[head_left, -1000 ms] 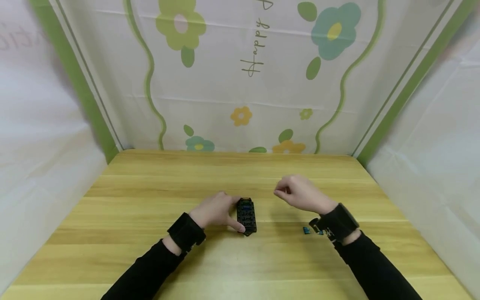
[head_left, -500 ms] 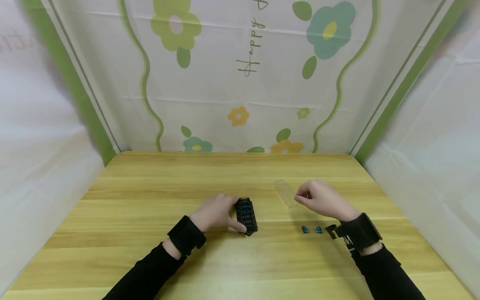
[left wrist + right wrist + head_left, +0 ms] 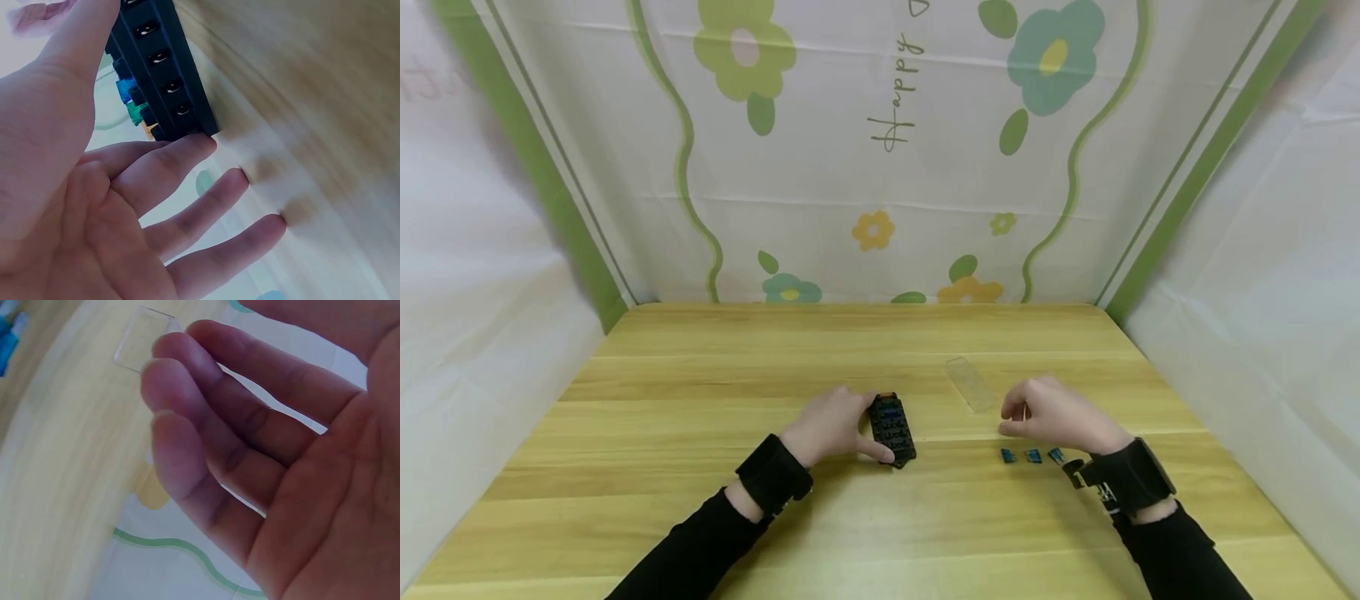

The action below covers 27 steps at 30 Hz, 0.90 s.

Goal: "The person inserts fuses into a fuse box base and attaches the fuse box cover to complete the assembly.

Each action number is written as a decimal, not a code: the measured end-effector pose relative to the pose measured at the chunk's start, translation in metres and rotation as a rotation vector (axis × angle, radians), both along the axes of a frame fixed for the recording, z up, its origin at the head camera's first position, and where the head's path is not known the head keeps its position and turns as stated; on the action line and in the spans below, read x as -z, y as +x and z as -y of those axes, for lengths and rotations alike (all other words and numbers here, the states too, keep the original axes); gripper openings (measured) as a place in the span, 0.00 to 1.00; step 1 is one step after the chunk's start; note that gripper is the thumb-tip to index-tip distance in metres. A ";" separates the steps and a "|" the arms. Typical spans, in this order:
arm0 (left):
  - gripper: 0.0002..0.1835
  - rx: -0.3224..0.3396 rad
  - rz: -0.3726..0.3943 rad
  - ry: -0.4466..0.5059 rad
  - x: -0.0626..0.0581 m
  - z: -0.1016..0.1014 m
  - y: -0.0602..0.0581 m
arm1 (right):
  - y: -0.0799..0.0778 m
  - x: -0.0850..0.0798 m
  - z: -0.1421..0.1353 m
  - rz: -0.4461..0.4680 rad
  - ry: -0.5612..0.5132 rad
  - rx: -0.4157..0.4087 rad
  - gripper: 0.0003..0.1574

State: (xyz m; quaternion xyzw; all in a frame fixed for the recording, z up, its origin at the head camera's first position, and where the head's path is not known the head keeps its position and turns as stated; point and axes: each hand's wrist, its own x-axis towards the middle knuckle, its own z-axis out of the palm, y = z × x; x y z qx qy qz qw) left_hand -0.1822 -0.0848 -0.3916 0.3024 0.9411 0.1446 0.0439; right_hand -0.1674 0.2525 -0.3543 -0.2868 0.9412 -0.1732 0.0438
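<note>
My left hand (image 3: 831, 425) holds a black fuse box (image 3: 892, 429) on the table, thumb at its near end and fingers at its far end. In the left wrist view, a blue fuse (image 3: 125, 90), a green fuse (image 3: 135, 113) and an orange fuse (image 3: 149, 130) stick out of its top, and metal terminals show along its side. My right hand (image 3: 1060, 412) hovers with loosely bent fingers and nothing in them, just beyond loose blue blade fuses (image 3: 1033, 456) lying in a row. Behind it a clear plastic cover (image 3: 970, 385) lies flat, also seen in the right wrist view.
The wooden table (image 3: 775, 350) reaches back to a white cloth wall (image 3: 820, 167) printed with flowers. Further white cloth sides (image 3: 1285, 317) stand left and right. Black bands (image 3: 775, 479) with cameras are on both wrists.
My right hand has let go of the clear cover, which now lies on the table, and has moved right and nearer, towards the blue fuses. My left hand stays on the fuse box.
</note>
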 end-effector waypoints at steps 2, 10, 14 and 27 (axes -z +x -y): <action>0.54 -0.005 -0.010 0.002 0.001 -0.001 0.001 | 0.002 0.001 -0.001 0.008 0.017 0.001 0.03; 0.54 -0.018 -0.013 0.002 0.001 -0.001 0.001 | 0.012 0.003 -0.005 -0.031 0.018 0.034 0.04; 0.54 -0.016 -0.017 0.009 0.000 -0.001 0.002 | 0.017 0.003 -0.002 -0.062 0.040 0.049 0.03; 0.53 -0.028 -0.074 -0.005 0.003 -0.006 0.004 | 0.021 0.012 0.009 -0.173 0.115 0.055 0.16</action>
